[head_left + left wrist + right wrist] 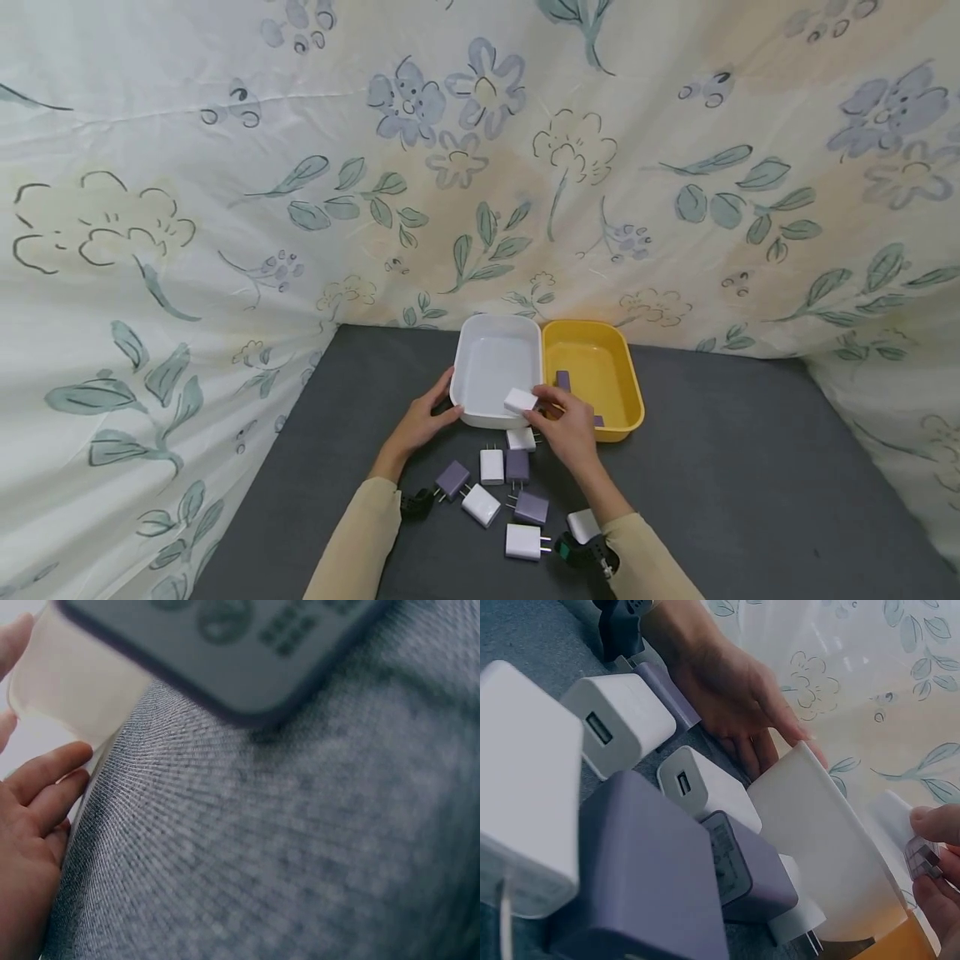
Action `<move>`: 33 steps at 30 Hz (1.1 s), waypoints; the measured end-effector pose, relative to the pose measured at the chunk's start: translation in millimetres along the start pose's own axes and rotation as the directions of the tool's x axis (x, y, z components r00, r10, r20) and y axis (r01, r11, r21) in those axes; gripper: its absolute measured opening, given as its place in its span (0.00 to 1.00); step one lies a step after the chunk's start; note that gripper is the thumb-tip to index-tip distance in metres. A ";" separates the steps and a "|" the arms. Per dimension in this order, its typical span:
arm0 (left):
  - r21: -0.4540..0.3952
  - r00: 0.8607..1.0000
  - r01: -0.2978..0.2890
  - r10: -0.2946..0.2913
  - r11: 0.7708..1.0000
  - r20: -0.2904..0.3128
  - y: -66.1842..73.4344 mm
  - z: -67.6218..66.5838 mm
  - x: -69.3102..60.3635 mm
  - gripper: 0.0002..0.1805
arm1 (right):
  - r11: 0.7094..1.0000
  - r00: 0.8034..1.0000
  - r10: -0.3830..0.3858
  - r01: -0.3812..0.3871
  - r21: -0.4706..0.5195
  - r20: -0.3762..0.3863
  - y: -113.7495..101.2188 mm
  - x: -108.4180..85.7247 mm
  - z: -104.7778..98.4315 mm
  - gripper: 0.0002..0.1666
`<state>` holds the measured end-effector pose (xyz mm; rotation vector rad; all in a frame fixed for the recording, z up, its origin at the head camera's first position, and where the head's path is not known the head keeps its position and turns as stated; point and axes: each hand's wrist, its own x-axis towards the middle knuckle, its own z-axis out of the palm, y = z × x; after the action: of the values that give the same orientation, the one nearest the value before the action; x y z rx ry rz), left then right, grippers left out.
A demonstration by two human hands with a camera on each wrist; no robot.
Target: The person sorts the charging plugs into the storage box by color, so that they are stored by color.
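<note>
My right hand [568, 425] pinches a white USB wall charger [519, 401] above the front right of a white plastic bin [495, 358]. The charger's metal prongs [928, 859] show between thumb and fingers in the right wrist view. On the bin's left side rests my left hand [420, 422], its fingers fairly straight along the outer wall and its thumb at the front corner. Against the bin's right side stands a yellow bin [603, 358] with purple chargers [562, 381] inside, partly hidden by my right hand.
Loose chargers lie in front of the bins: several white ones [481, 505] and several purple ones [531, 507], most with prongs showing. The dark grey cloth [735, 467] covers the table. A flowered curtain [480, 183] hangs behind the bins and down the left side.
</note>
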<state>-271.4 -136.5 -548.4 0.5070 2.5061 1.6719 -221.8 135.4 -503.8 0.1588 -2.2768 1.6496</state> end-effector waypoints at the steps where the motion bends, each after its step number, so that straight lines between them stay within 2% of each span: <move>1: 0.001 1.000 0.001 -0.001 1.000 0.003 0.5 0.2 -0.1 0.43 | 1.000 1.000 0.000 0.000 0.000 0.000 -0.2 1.1 0.7 0.21; 6: 0.000 1.000 0.006 -0.006 1.000 0.002 0.8 0.7 0.1 0.44 | 1.000 1.000 0.012 -0.012 -0.029 0.012 -1.5 5.6 5.9 0.20; 15: 0.007 1.000 0.014 -0.014 1.000 -0.003 -0.6 0.1 1.0 0.44 | 1.000 1.000 -0.022 0.022 -0.011 0.011 -1.0 17.5 20.0 0.20; 20: 0.009 1.000 0.020 -0.020 1.000 -0.006 -0.2 0.7 1.1 0.44 | 1.000 0.999 -0.015 0.015 -0.006 0.038 -0.8 20.0 25.1 0.21; 28: 0.026 1.000 0.004 -0.004 1.000 -0.004 -0.4 0.7 1.0 0.44 | 1.000 0.999 0.021 -0.022 0.012 0.047 0.1 22.2 31.2 0.22; 33: 0.030 1.000 -0.007 0.007 1.000 -0.006 -0.3 1.0 1.2 0.43 | 1.000 0.999 0.006 -0.007 0.023 0.050 -2.7 22.0 34.0 0.22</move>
<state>-272.3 -135.3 -548.9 0.5148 2.5410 1.6429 -248.4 104.7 -503.7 0.2002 -2.2973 1.6944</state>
